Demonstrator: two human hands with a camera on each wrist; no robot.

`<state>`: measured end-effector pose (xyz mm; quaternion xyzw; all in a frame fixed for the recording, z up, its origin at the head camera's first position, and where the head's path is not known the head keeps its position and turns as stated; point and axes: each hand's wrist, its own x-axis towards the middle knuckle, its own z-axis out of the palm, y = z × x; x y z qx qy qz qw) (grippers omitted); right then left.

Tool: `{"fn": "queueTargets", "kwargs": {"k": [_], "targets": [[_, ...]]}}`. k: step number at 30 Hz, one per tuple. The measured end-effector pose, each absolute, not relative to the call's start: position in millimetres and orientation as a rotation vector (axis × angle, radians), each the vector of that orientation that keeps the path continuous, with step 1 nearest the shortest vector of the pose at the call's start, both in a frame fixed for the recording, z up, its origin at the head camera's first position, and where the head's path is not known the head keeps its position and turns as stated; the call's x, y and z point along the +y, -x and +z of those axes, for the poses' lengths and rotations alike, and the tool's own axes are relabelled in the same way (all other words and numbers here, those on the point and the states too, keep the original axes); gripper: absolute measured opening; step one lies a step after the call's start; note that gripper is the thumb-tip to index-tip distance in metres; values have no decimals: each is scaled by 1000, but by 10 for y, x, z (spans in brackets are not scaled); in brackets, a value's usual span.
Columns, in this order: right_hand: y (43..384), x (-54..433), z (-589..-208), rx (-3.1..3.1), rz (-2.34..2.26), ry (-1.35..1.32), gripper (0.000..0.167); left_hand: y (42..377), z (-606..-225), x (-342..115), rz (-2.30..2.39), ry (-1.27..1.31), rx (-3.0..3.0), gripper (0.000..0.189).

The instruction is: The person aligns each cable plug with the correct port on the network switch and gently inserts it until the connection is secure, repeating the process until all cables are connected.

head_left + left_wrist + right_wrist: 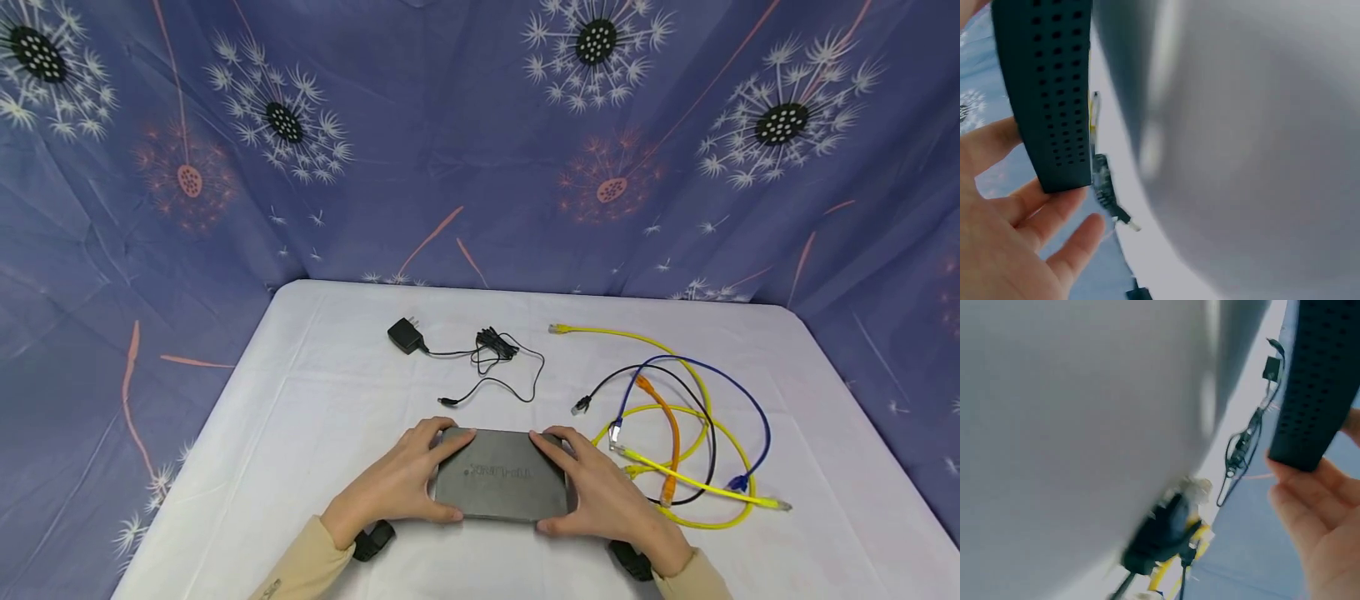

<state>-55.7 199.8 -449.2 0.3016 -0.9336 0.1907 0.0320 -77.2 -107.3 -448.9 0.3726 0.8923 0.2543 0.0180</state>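
Observation:
A flat dark-grey network switch (501,492) is held between both hands near the front of the table. Its top bears raised lettering that appears upside down in the head view. My left hand (397,479) grips the left end, with fingers at the far edge and thumb at the near edge. At the other end, my right hand (600,492) holds it the same way. Rows of small vent holes cover the switch's end wall (1057,94) in the left wrist view. The right wrist view shows the opposite vented end (1313,387) above the right fingers.
Behind the switch lies a black power adapter (406,336) with its tied cord (497,343) and round plug (447,402). Tangled yellow (645,336), blue (750,400), orange (673,433) and black (611,379) network cables lie right of the right hand on the white tablecloth (300,433).

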Motion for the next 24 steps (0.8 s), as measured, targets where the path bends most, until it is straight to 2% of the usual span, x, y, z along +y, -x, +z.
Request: {"fn": "queueTargets", "kwargs": {"k": [13, 24], "targets": [[705, 2032, -4277, -2623, 864, -1040, 104, 836, -4200, -1081, 1237, -1160, 2604, 94], [791, 1962, -4188, -2315, 1029, -1095, 90, 907, -4126, -1042, 1429, -1149, 2538, 90]]}}
